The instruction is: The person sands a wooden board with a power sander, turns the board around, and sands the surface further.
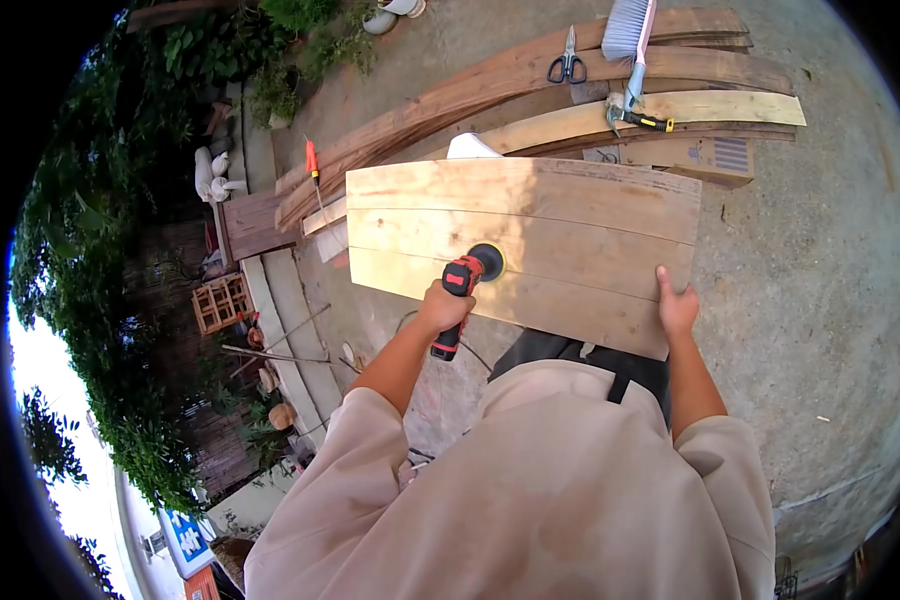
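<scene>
My left hand (444, 304) is wrapped around the grip of a red and black cordless sander (460, 277). The sander's round, yellow-rimmed pad (488, 262) rests against a wooden panel (580, 225) made of several planks side by side. At the panel's right edge, my right hand (678, 309) grips the wood with the thumb on the upper face; its other fingers are mostly hidden behind the edge. The panel lies in front of my waist, and a bright patch of light falls on its left half. What supports it underneath is hidden.
Beyond the panel lie long boards (530, 70), with scissors (568, 62), a brush (628, 40) and a hammer (635, 118) on them. An orange-handled screwdriver (313, 165) is at the left. A cardboard box (705, 157) sits behind the panel; a wooden crate (222, 303) stands far left.
</scene>
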{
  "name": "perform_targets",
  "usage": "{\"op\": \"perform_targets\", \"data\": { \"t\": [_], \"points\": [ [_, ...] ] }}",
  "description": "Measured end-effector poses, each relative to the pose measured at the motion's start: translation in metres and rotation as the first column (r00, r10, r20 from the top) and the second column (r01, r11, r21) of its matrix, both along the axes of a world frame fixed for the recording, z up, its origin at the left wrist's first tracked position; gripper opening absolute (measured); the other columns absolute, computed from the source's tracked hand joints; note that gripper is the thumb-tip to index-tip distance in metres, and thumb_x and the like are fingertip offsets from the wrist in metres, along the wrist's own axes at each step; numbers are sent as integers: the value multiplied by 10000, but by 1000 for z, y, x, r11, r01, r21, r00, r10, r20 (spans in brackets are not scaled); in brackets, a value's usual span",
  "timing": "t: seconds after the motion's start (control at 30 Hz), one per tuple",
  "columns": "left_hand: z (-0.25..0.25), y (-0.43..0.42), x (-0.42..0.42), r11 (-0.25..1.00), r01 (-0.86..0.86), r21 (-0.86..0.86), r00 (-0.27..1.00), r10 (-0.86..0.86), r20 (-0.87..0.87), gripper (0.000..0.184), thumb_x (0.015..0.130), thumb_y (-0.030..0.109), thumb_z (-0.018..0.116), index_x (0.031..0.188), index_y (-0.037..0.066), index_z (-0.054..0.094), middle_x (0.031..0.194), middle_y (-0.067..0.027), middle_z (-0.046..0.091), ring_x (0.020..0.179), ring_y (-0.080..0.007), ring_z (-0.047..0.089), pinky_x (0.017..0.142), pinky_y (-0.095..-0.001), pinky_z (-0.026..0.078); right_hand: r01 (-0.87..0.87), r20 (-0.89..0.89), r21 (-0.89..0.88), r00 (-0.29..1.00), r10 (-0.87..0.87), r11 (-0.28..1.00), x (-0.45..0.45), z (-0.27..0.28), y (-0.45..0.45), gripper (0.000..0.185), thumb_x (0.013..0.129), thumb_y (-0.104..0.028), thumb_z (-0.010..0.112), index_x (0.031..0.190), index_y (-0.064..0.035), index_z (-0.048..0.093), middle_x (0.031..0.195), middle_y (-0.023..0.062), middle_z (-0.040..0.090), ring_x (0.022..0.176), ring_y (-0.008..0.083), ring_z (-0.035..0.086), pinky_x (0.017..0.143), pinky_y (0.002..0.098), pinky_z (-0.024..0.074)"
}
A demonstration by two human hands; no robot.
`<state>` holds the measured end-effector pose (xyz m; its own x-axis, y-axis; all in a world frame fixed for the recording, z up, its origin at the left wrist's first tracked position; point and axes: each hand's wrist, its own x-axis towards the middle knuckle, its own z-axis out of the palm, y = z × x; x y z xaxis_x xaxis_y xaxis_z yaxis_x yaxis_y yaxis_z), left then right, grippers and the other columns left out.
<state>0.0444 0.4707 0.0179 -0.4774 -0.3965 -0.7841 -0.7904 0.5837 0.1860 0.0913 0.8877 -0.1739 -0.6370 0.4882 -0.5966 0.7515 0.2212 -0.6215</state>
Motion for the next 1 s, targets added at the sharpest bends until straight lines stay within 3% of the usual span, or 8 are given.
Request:
{"op": "perform_targets", "data": {
  "t": [0.1,0.27,0.4,0.53,0.63,0.8,1.0],
  "points": [
    [3,-8,-5,984,110,-140,991,-119,-56,111,803,89,737,815,-10,689,690,-138,727,565,-234,722,586,-401,615,-3,1,-1,1000,3,1000,0,-2,1,778,860,-606,843,1203,85,742,1159,291,771,1139,417,745,1010,469,556],
    [6,12,-1,994,94,-57,996,-93,19,149,799,105,769,837,-25,707,706,-146,735,592,-234,737,593,-398,609,-5,-3,22,1000,5,1000,-2,4,-1,791,856,-612,843,1192,96,740,1149,295,772,1131,418,746,1009,468,556],
    [9,12,-6,989,125,-81,992,-127,-18,150,803,100,761,860,-25,704,713,-148,734,596,-233,734,584,-394,606,-12,-13,20,1000,12,1000,2,-6,1,834,846,-652,834,1177,107,739,1152,302,769,1132,415,745,1017,468,554],
    [11,6,-10,998,45,-53,998,-43,35,127,803,89,749,860,-15,705,708,-133,722,579,-235,717,570,-395,602,-14,9,22,1000,14,1000,2,-8,0,836,847,-666,828,1177,98,745,1157,291,772,1132,404,748,1019,466,555],
    [6,9,-3,998,58,10,997,-58,52,132,802,89,746,869,-16,703,711,-135,721,572,-235,710,573,-400,604,-14,18,9,1000,14,1000,0,-1,1,847,837,-654,838,1171,117,736,1147,323,760,1136,452,734,1011,489,550],
    [6,-8,-6,984,123,-125,992,-121,30,171,793,105,752,891,-32,719,767,-163,755,635,-248,753,622,-412,626,-4,-5,7,1000,4,1000,1,-5,1,840,834,-657,839,1178,104,741,1145,319,762,1136,447,735,1010,487,552],
    [18,17,-9,990,135,-48,989,-132,72,145,797,93,746,863,-31,712,745,-160,743,622,-242,751,595,-405,618,0,-4,4,1000,0,1000,1,-4,0,827,841,-648,835,1174,103,742,1139,319,764,1135,446,737,1010,487,553]
  ]
}}
